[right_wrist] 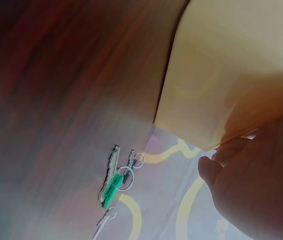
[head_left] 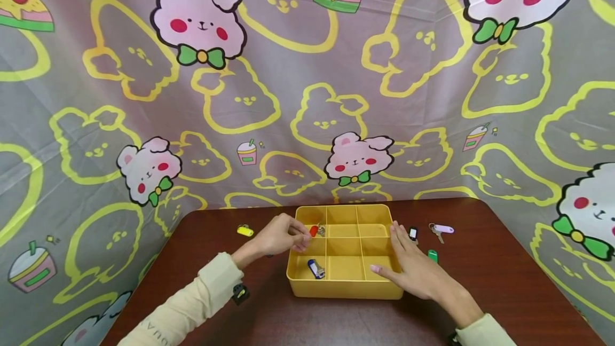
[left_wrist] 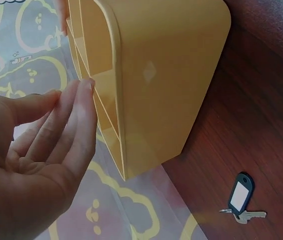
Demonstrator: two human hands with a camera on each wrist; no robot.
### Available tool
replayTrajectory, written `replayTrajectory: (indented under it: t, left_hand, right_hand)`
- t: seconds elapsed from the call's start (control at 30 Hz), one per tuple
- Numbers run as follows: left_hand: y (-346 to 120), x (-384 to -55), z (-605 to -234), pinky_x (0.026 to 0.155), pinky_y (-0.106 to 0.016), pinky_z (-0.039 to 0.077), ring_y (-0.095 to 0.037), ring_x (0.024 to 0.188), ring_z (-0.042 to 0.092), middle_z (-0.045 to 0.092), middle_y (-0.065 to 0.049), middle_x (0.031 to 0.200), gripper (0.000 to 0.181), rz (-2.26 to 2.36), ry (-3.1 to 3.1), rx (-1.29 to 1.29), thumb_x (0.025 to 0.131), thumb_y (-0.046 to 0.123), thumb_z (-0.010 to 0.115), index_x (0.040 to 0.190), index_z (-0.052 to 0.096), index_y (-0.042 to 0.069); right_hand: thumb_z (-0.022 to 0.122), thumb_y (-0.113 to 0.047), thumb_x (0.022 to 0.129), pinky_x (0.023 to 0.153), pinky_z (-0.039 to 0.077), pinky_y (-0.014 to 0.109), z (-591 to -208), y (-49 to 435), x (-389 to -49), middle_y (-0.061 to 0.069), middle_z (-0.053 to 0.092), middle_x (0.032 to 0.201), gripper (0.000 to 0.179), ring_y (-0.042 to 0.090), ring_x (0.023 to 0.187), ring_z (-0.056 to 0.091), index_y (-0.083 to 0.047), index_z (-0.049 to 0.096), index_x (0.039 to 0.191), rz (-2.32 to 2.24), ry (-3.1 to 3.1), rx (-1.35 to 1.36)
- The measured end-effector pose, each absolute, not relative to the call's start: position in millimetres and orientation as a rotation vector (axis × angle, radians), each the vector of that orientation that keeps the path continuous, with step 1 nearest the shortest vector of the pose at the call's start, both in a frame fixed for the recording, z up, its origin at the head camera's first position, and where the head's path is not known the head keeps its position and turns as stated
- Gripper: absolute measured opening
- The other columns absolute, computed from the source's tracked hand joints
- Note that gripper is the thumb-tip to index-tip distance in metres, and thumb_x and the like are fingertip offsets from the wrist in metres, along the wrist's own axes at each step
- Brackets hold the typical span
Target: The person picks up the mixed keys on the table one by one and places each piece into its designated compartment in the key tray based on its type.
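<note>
A yellow divided box (head_left: 344, 288) stands on the table with several compartments. My left hand (head_left: 283, 236) hovers over its left rim, fingers nearly straight and thumb close to them, with nothing showing between. Just past the fingertips, a red key tag (head_left: 314, 230) with a metal ring and key lies in the back left compartment. In the front left one lies a blue key tag (head_left: 315, 268) with a key. My right hand (head_left: 417, 267) rests along the box's right side, fingers extended and thumb over the front right compartment.
Right of the box lie a black key tag (head_left: 413, 233), a lilac key tag (head_left: 443, 228) with its key and a green key tag (head_left: 433, 256). To the left lies a yellow key tag (head_left: 245, 230). A patterned cloth (head_left: 288, 122) hangs behind the brown table (head_left: 519, 292).
</note>
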State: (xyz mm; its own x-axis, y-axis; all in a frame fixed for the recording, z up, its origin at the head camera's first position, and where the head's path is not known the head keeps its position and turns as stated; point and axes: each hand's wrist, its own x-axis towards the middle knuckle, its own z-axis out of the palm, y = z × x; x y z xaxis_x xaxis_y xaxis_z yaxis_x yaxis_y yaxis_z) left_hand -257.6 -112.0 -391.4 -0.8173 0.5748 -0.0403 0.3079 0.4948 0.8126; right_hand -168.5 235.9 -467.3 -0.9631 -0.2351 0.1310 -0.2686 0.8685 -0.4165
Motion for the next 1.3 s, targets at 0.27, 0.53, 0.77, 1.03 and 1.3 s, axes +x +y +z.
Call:
replayTrajectory:
  t: [0.27, 0.53, 0.77, 1.03, 1.3]
  left_hand:
    - [-119, -258, -394, 0.075, -0.046, 0.067, -0.036, 0.082, 0.078, 0.08, -0.021, 0.092, 0.012, 1.21, 2.493, 0.778, 0.101, 0.007, 0.07, 0.1, 0.08, 0.001]
    - [-126, -259, -395, 0.073, -0.031, 0.065, -0.02, 0.08, 0.075, 0.079, -0.005, 0.089, 0.014, 1.167, 2.572, 0.752, 0.101, 0.009, 0.069, 0.104, 0.08, 0.0]
    - [-133, -261, -399, 0.074, -0.033, 0.066, -0.023, 0.082, 0.077, 0.08, -0.009, 0.092, 0.012, 1.219, 2.594, 0.709, 0.101, 0.009, 0.07, 0.102, 0.08, 0.003]
    - [-146, -265, -406, 0.07, -0.029, 0.065, -0.029, 0.084, 0.079, 0.08, -0.01, 0.093, 0.012, 1.275, 2.617, 0.654, 0.1, 0.005, 0.068, 0.102, 0.08, 0.003]
    - [-158, -274, -413, 0.074, -0.036, 0.066, -0.02, 0.08, 0.077, 0.08, -0.014, 0.092, 0.011, 1.298, 2.664, 0.627, 0.099, 0.004, 0.07, 0.102, 0.08, 0.001]
  right_hand:
    - [0.052, -0.078, 0.096, 0.124, 0.034, 0.065, -467, 236, -168, 0.025, 0.009, 0.176, 0.114, 0.047, 0.162, 0.017, 0.006, 0.017, 0.165, 0.672, -2.959, 0.395]
    - [0.052, -0.078, 0.095, 0.124, 0.032, 0.065, -466, 235, -168, 0.026, 0.008, 0.176, 0.115, 0.047, 0.162, 0.017, 0.006, 0.017, 0.165, 0.678, -2.968, 0.389]
    - [0.052, -0.078, 0.095, 0.123, 0.034, 0.065, -468, 235, -167, 0.025, 0.008, 0.176, 0.114, 0.047, 0.162, 0.017, 0.005, 0.017, 0.166, 0.684, -2.97, 0.382]
    - [0.05, -0.08, 0.095, 0.123, 0.034, 0.066, -468, 235, -168, 0.024, 0.007, 0.176, 0.114, 0.047, 0.162, 0.016, 0.003, 0.015, 0.166, 0.692, -2.981, 0.373]
    - [0.052, -0.078, 0.096, 0.124, 0.032, 0.065, -466, 235, -168, 0.025, 0.008, 0.176, 0.114, 0.048, 0.162, 0.016, 0.005, 0.016, 0.166, 0.676, -2.971, 0.383]
